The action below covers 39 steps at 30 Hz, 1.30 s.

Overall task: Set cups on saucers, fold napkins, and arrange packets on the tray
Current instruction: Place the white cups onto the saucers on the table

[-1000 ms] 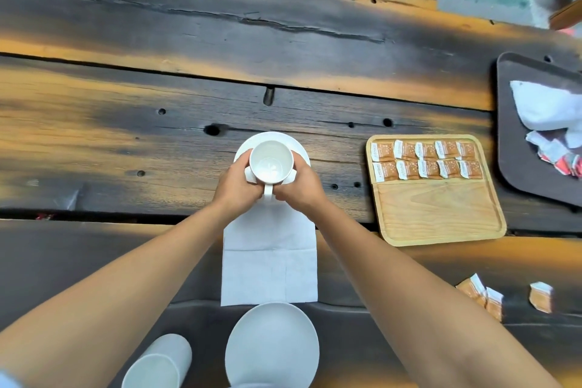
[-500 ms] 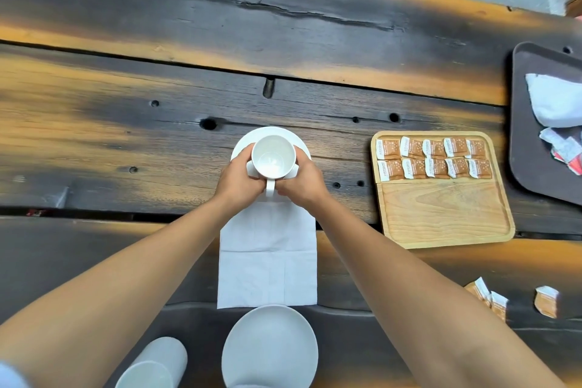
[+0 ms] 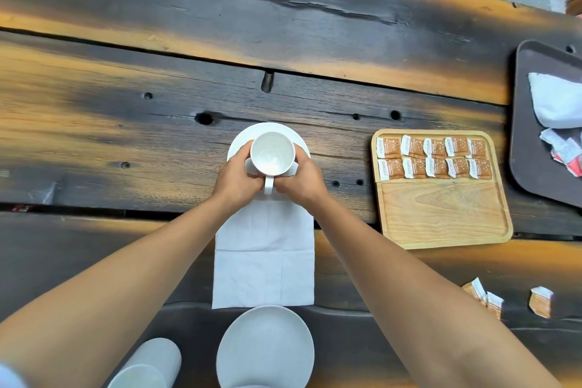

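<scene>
A white cup (image 3: pixel 272 153) stands over a white saucer (image 3: pixel 271 131) at the table's middle, its handle pointing toward me. My left hand (image 3: pixel 237 181) and my right hand (image 3: pixel 300 181) clasp the cup's two sides. A folded white napkin (image 3: pixel 264 261) lies just below the hands. A wooden tray (image 3: pixel 441 214) to the right holds two rows of orange packets (image 3: pixel 434 157) along its far end. A second saucer (image 3: pixel 266 350) and a second cup (image 3: pixel 148 365) on its side sit at the near edge.
Three loose orange packets (image 3: pixel 540 301) lie at the near right. A dark tray (image 3: pixel 535 135) at the far right carries a white napkin (image 3: pixel 557 101) and red-and-white packets (image 3: pixel 567 151). The wooden table (image 3: pixel 157 104) has knot holes and gaps between planks.
Both hands and the cup stay on the saucer; only the view has shifted slightly, moving everything a little to the right.
</scene>
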Available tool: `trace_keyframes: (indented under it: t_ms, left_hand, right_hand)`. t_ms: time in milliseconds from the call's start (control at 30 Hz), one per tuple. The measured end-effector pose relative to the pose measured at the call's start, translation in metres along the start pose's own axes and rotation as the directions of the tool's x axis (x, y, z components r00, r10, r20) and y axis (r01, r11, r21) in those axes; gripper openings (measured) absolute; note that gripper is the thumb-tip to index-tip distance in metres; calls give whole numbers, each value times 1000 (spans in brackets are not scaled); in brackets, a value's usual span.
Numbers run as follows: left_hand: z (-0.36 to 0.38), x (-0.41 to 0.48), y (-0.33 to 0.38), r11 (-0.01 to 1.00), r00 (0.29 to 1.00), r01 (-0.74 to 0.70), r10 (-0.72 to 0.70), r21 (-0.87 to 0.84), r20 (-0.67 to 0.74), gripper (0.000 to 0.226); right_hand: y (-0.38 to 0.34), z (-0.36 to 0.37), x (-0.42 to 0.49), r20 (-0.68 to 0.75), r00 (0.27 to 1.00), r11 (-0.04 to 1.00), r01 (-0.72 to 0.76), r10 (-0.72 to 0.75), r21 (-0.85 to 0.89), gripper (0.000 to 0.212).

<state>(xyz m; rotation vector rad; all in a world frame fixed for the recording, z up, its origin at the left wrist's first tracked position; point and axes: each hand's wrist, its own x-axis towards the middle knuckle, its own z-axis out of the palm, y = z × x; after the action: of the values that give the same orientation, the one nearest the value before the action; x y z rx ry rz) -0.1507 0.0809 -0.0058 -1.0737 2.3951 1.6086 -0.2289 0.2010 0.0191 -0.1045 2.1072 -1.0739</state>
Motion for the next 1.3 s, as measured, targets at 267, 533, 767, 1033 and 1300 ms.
trace_keyframes:
  t_ms: [267,533,767,1033,1300]
  left_hand:
    - [1,1,-2,1000,1000,9,-9,7,12,68]
    - [-4,-1,-10,995,994,100,-101,14,29,90]
    - [-24,-36,-6,992,994,107,-105,65,-24,68]
    - [-34,-126,5,999,994,10,-6,37,-110,51]
    - [-19,-226,0,998,990,25,-16,57,-142,45]
  right_hand:
    - [5,5,3,-4,1000,1000,-5,5,-10,80]
    - [4,2,0,-3,1000,990,-4,4,-141,100]
    - [3,-4,-40,-150,988,978,13,-45,-206,76]
    - [8,-3,-124,-75,986,964,131,-152,-231,58]
    - [39,0,-199,35,974,930,224,-224,-291,57]
